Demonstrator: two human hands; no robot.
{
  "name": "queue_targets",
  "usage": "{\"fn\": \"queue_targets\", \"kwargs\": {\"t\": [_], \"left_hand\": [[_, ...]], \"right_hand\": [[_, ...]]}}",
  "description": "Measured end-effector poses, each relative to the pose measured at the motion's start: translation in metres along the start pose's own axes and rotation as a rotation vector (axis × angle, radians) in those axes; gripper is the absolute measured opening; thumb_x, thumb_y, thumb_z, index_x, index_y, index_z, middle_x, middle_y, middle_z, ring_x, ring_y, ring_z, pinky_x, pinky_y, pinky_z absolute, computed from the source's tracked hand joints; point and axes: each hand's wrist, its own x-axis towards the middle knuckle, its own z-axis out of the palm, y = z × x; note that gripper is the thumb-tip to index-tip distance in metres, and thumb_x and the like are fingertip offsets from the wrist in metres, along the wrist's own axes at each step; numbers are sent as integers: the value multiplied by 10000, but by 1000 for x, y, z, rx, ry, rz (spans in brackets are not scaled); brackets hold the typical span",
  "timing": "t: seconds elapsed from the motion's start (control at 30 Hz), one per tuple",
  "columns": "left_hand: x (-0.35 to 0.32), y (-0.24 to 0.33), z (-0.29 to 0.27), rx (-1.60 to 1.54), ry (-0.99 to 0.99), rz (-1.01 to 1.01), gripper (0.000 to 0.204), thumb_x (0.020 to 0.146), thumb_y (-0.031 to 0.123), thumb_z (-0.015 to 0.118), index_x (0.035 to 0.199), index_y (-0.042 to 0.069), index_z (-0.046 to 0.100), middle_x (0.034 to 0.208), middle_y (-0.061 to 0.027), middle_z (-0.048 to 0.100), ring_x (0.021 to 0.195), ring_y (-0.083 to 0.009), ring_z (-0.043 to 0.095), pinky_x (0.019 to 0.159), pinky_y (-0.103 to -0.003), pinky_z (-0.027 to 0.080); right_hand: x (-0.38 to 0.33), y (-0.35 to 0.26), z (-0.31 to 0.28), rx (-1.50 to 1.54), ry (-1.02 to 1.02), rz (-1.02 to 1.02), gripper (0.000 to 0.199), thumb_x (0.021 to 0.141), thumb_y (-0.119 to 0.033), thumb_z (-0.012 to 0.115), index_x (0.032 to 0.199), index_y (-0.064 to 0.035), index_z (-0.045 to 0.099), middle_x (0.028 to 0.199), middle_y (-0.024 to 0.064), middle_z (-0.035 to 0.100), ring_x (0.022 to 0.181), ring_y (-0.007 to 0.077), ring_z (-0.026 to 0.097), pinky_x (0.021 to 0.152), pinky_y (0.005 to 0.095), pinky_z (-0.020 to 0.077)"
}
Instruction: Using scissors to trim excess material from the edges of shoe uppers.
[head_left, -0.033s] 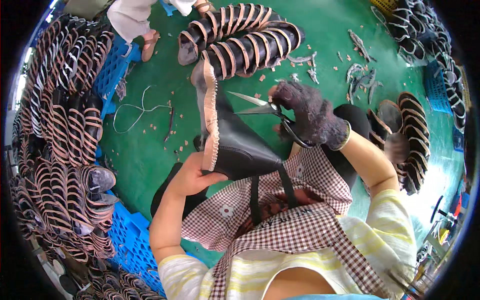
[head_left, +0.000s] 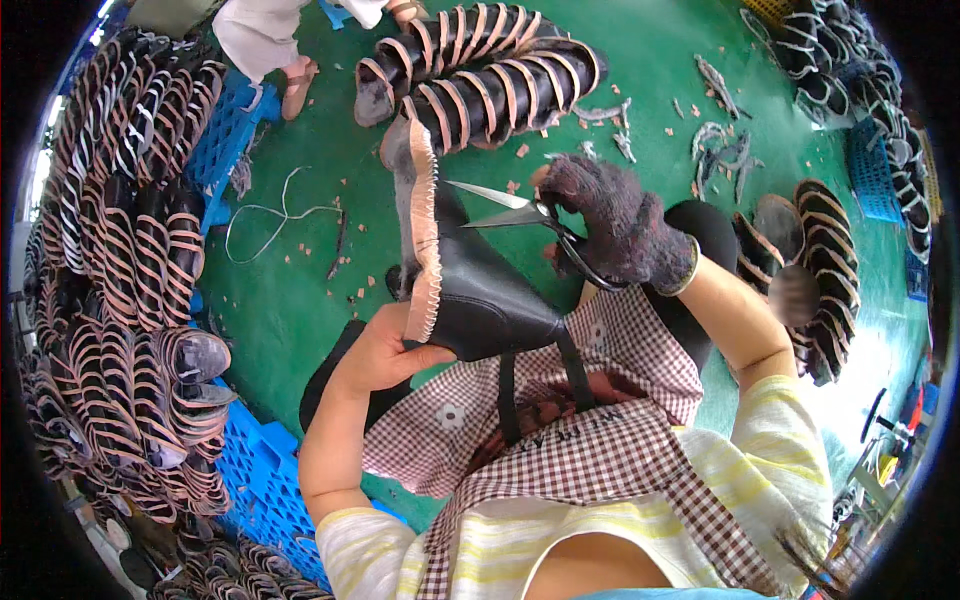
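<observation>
A black leather shoe upper (head_left: 490,300) with a tan, stitched lower edge is held sideways over my lap. My left hand (head_left: 388,352) is closed on its near end, thumb on the black leather and fingers behind. In a dark knitted glove, my right hand (head_left: 612,222) grips black-handled scissors (head_left: 520,208). Their blades are apart and point left, with the tips close to the upper's stitched edge. From this view I cannot tell whether they touch it.
Rows of black uppers with tan edges (head_left: 510,95) lie on the green floor ahead. Tall stacks of uppers (head_left: 130,250) line the left by blue plastic pallets (head_left: 265,465). More uppers (head_left: 828,270) lie to the right. Grey scraps (head_left: 722,155) litter the floor. Another person's foot (head_left: 298,90) is at upper left.
My right hand and the scissors have shifted slightly left and up, nearer the upper's stitched edge. My left hand keeps its hold on the upper.
</observation>
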Motion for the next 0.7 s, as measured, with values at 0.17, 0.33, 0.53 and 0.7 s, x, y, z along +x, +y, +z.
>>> {"fn": "queue_targets", "kwargs": {"t": [0.17, 0.33, 0.53, 0.7], "left_hand": [[-14, 6, 2, 157, -180, -13, 299, 675, 97, 703, 899, -25, 547, 822, -151, 577, 755, -321, 556, 648, -355, 420], [-19, 8, 5, 252, -246, 80, 289, 667, 115, 704, 847, -29, 530, 819, -166, 544, 745, -346, 529, 636, -372, 415], [-23, 12, 4, 241, -238, 50, 283, 663, 121, 721, 820, -18, 531, 756, -126, 551, 676, -265, 528, 612, -331, 411], [-23, 2, 5, 125, 47, -383, 226, 686, 95, 710, 832, 16, 558, 749, -4, 580, 684, -80, 513, 607, -272, 435]], "right_hand": [[0, -14, -28, -184, 28, -308, 620, 488, -195, 763, 1040, -64, 513, 927, 137, 578, 758, 323, 581, 642, 407, 463], [-7, -11, -40, -172, -42, -406, 564, 524, -184, 774, 1031, -89, 546, 871, 98, 582, 772, 304, 575, 653, 393, 438], [-14, -28, -40, -199, 10, -355, 492, 572, -186, 758, 1003, -74, 551, 773, 98, 574, 678, 294, 573, 579, 378, 438], [-29, -21, -31, -75, 59, -108, 452, 610, -175, 746, 999, -54, 552, 756, 109, 573, 639, 284, 568, 576, 366, 442]]}}
